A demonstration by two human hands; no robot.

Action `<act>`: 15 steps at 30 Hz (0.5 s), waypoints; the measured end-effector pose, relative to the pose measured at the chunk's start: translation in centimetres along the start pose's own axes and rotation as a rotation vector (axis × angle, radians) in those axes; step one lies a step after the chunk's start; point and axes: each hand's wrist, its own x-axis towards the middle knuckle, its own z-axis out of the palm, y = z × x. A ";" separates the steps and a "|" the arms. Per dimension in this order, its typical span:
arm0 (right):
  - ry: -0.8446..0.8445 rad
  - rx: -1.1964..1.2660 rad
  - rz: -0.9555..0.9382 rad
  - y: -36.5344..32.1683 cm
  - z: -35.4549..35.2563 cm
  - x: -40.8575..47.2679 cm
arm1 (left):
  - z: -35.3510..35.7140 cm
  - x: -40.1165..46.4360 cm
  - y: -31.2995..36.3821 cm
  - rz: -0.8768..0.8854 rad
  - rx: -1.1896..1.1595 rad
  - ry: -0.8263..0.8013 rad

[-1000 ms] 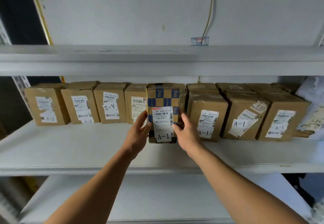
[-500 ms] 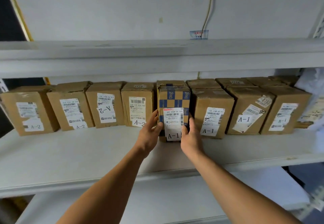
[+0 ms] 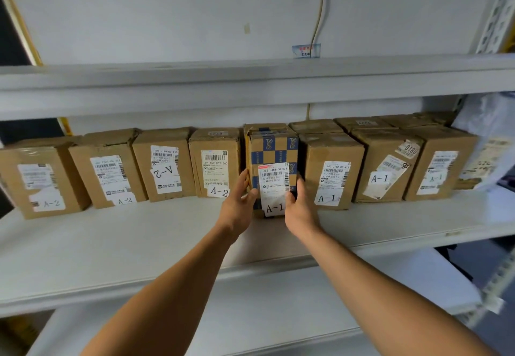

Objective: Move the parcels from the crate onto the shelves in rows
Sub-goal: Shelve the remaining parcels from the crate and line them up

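- The left hand and the right hand are making the grip together, pressing in from either side on the blue-checked parcel; the left fingers are lying fairly straight along its left face, the right fingers are curling at its right front edge.
- That parcel is standing on the middle shelf, in the row, touching or nearly touching the brown A-2 box on its left and the brown A-1 box on its right.
- Room for moving is lying in front: a broad bare strip of shelf is running from the row to the shelf's front lip, and the upper shelf is hanging just above the box tops, leaving little headroom.
- The gaps at the parcel's sides are narrow, and the fingertips are sitting in them.
- A second row of boxes is showing only as tops behind the right-hand parcels.
- The far-left box is being cut by the frame edge; pale wrapped goods at the far right are blurring out.
- Small print on the labels is too fine to read; the big "A-1" on the held parcel's label is clear.
- The parcel is standing upright, long axis vertical, its labelled face pointing out toward the person.
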 end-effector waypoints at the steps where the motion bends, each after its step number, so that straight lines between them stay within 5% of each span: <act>1: -0.017 -0.015 -0.005 0.0 -0.3 -0.1 | 0.1 -0.1 0.1 0.004 0.019 0.008; 6: -0.030 -0.024 -0.091 -0.4 -2.1 -0.9 | 0.2 -0.7 0.6 -0.044 0.074 0.083; 12: 0.135 0.048 -0.430 -0.6 -4.0 -3.0 | -1.6 -2.8 1.2 -0.028 0.152 0.214; 15: 0.044 -0.003 -0.551 -1.3 -3.3 -3.9 | -3.1 -4.5 1.2 -0.010 0.246 0.275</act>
